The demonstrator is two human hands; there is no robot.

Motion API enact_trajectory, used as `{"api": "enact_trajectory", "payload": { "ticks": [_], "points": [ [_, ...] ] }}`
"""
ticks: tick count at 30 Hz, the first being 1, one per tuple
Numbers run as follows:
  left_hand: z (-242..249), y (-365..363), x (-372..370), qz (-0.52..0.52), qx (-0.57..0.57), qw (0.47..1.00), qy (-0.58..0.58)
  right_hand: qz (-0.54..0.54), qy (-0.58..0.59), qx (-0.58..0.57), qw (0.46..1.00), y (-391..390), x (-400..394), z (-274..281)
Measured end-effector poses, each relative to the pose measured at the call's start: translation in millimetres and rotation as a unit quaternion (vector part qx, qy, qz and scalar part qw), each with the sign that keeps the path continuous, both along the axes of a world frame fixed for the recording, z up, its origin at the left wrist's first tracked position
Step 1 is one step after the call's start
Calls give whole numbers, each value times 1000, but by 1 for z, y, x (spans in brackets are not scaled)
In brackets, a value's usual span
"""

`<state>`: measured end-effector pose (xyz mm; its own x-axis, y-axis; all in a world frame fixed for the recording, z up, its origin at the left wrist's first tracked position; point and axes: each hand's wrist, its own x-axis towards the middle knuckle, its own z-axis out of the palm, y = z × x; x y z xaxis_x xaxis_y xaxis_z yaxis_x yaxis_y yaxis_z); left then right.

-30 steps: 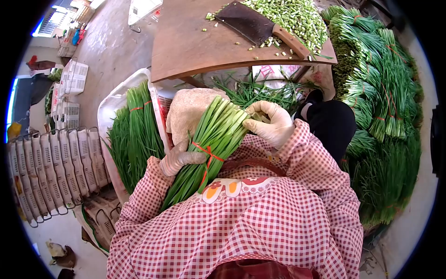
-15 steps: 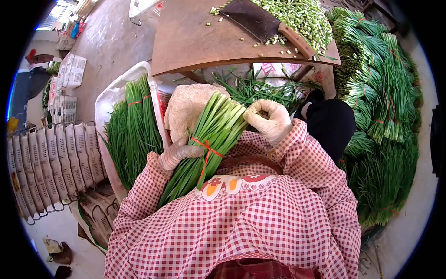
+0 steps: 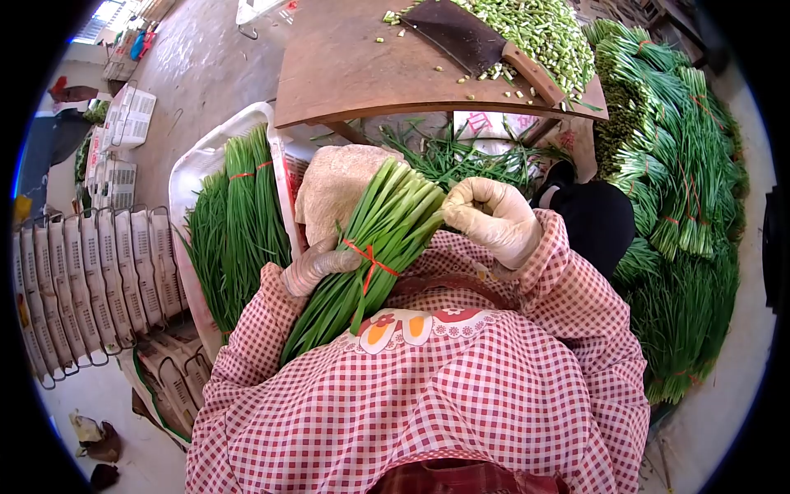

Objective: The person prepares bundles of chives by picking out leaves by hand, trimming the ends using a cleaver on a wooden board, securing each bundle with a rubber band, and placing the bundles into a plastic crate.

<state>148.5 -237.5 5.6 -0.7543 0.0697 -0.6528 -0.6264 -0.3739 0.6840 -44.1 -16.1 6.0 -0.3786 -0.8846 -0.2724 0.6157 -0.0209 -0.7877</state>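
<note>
A bundle of green chives [image 3: 374, 247], tied with a red band, lies slanted across my lap. My gloved left hand [image 3: 315, 265] grips it at the band. At the cut stem end, my gloved right hand [image 3: 491, 216] is closed on the bundle's right edge, pinching some stems. Ahead stands a wooden chopping board [image 3: 354, 70] with a cleaver [image 3: 469, 43] and a heap of chopped stem bits [image 3: 547, 29]. I wear a red checked smock.
A white crate [image 3: 197, 177] with tied chive bundles [image 3: 234, 218] stands at my left. Many more bundles [image 3: 675, 156] are heaped on my right. Stacked baskets [image 3: 90, 280] line the far left floor. Loose chives [image 3: 461, 156] lie under the board.
My right hand has shifted slightly right and curled tighter on the stem ends. The bundle and my left hand have hardly moved.
</note>
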Motion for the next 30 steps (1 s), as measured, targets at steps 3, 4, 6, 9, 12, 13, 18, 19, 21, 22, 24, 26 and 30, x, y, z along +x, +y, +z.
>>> {"api": "enact_trajectory", "payload": {
  "ticks": [3,4,6,9,12,13,18,19,21,22,24,26,30],
  "points": [
    [-4,-2,2,11,1,1000,11,-34,301,-102,948,-8,8,-4],
    [-5,-3,2,15,-8,1000,18,-33,301,-102,948,-8,11,0],
    [2,0,0,29,15,999,16,58,62,-53,995,-9,19,17],
    [-1,1,0,34,26,999,32,33,-18,-42,998,-23,36,10],
    [-9,-6,3,18,21,999,39,-46,-102,-114,987,-34,34,-16],
    [-11,-8,4,6,31,999,30,-78,-126,-143,979,-34,24,-19],
    [-39,-27,27,10,-18,1000,-5,-252,-145,-149,945,-1,-49,-4],
    [-48,-36,36,6,-55,998,-33,-277,-50,-125,951,12,-63,-10],
    [-55,-60,52,6,33,999,-26,-259,250,29,932,38,-92,-39],
    [-51,-58,56,50,88,995,0,-206,439,157,860,45,-100,-56],
    [-49,-58,58,88,140,986,27,66,592,453,663,49,-79,-47],
    [-43,-58,63,102,136,985,36,109,583,308,744,37,-57,-46],
    [5,-72,63,106,61,989,85,204,205,190,938,-21,-13,-34]
  ]
}}
